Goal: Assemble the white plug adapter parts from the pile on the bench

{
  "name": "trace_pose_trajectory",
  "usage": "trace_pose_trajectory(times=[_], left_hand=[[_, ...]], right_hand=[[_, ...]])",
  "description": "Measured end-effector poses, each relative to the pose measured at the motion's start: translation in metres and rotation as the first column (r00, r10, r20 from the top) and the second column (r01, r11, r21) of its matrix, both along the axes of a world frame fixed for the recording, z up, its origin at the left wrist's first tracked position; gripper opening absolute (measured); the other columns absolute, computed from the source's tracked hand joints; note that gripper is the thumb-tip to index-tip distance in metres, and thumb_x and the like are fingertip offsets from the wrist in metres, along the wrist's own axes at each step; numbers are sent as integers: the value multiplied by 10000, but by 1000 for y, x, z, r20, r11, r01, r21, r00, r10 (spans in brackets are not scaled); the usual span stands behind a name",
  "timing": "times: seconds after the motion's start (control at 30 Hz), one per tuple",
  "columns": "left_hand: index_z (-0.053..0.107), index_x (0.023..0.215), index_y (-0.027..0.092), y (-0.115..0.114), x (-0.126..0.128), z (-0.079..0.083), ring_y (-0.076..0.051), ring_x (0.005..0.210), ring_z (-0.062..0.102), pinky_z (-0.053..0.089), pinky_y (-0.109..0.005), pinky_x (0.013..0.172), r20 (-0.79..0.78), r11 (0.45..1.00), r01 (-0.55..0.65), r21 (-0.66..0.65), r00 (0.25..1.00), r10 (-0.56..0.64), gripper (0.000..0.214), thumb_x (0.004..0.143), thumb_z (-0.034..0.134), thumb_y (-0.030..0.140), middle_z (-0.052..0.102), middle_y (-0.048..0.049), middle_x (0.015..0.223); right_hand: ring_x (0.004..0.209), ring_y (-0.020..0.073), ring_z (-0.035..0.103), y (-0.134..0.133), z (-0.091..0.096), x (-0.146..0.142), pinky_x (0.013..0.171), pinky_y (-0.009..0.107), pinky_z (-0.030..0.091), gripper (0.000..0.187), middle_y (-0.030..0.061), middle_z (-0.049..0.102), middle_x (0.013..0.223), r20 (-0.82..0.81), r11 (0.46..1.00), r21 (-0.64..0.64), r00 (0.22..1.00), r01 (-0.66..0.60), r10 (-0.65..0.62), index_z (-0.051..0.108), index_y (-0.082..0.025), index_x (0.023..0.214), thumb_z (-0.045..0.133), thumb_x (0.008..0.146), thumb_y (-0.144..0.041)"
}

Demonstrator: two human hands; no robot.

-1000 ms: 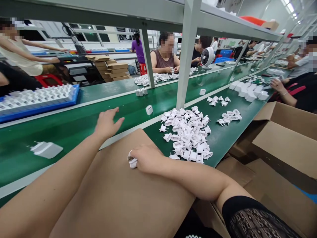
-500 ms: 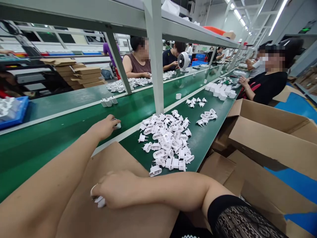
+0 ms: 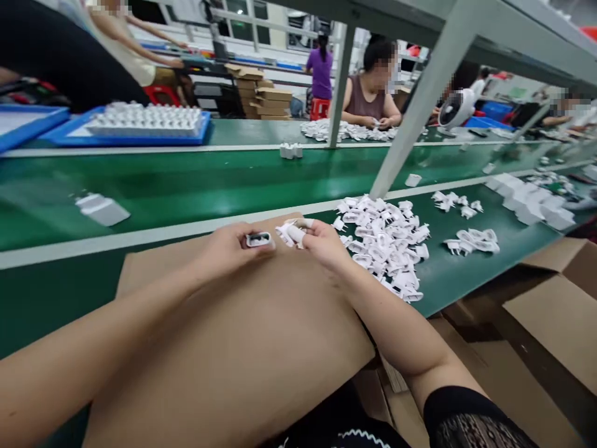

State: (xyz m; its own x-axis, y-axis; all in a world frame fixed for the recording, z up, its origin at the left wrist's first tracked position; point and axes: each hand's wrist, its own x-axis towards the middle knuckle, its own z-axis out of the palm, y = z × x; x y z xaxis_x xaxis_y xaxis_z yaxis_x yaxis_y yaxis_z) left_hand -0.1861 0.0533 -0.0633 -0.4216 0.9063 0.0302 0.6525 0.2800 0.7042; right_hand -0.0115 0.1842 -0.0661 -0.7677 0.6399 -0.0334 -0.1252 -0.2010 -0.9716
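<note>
Holding with the left hand [image 3: 228, 244]: in the head view, fingers closed on a white charger housing [image 3: 265, 241], above the cardboard sheet [image 3: 252, 323], its hollow end showing.
Right hand [image 3: 324, 244]: fingertips pinched on small white plug pieces [image 3: 286, 234], just beside the housing; exact count unclear.
Handling: a light pinch, fingers clear of the hollow end and pins, would suit; square alignment seems wise.
Cardboard: beneath both hands, over the near edge of the green table [image 3: 459, 280].
Plug heap [image 3: 382, 242]: right of the right hand.
Belt [image 3: 209, 180]: beyond, a loose charger [image 3: 101, 209] at left.
Room: far-side blue tray [image 3: 206, 132], seated co-worker [image 3: 368, 99]; cartons [image 3: 555, 311] near right.
</note>
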Motion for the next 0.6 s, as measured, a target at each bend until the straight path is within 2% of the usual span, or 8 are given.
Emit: trace_pose_trajectory(times=[0.13,0.23,0.27,0.33,0.4,0.43,0.5,0.6], left_hand=[[760,1053,231,-27,26,-24,-222,786,629,487,-340,690,88,990,46,135,994,-58,449,792,725,596,708,-58,939],[754,1078,242,-33,31,-39,-207,742,595,470,-327,648,154,977,52,205,984,-84,456,790,748,595,673,-53,912],[754,1063,245,-34,31,-42,-201,720,581,457,-321,631,176,975,61,214,979,-100,445,792,749,598,662,-46,885],[750,963,241,-34,28,-47,-190,676,551,429,-313,603,207,972,76,224,971,-123,398,796,743,603,629,-32,809],[731,887,238,-33,26,-50,-185,659,536,414,-312,598,229,969,74,235,965,-129,381,795,738,606,602,-22,766],[722,872,237,-33,25,-51,-184,661,537,414,-312,602,239,968,70,240,962,-129,382,789,741,609,596,-19,762],[712,870,238,-33,24,-52,-188,681,550,425,-315,617,260,967,61,248,957,-127,385,785,744,612,599,-18,780],[700,858,239,-33,24,-51,-191,689,558,431,-317,623,273,964,61,259,953,-134,382,774,755,607,599,-16,784]], right_hand=[[771,126,645,-12,3,3,709,251,513,329,48,758,947,43,998,59,999,-23,21,741,-164,978,824,688,-295],[837,150,661,-24,5,6,778,295,544,281,50,759,1027,107,945,327,993,5,-42,748,-195,1007,783,769,-340],[868,157,664,-27,5,7,820,311,549,247,47,758,1044,120,889,458,990,5,-68,752,-207,1026,752,810,-326],[921,170,663,-33,7,9,896,338,543,201,44,754,1042,130,710,703,987,-23,-97,757,-226,1063,688,881,-278],[967,189,656,-37,7,10,930,359,535,204,51,747,1032,152,511,855,984,-84,-92,753,-232,1096,635,929,-233],[981,200,652,-38,7,10,928,367,535,213,56,743,1029,170,437,892,981,-116,-87,748,-233,1109,614,944,-218],[993,216,645,-38,5,9,921,378,536,237,61,738,1035,215,342,923,973,-175,-81,735,-237,1135,584,959,-194],[991,229,629,-37,2,7,911,383,530,271,69,726,1043,275,270,931,958,-246,-74,717,-224,1146,565,937,-140]])
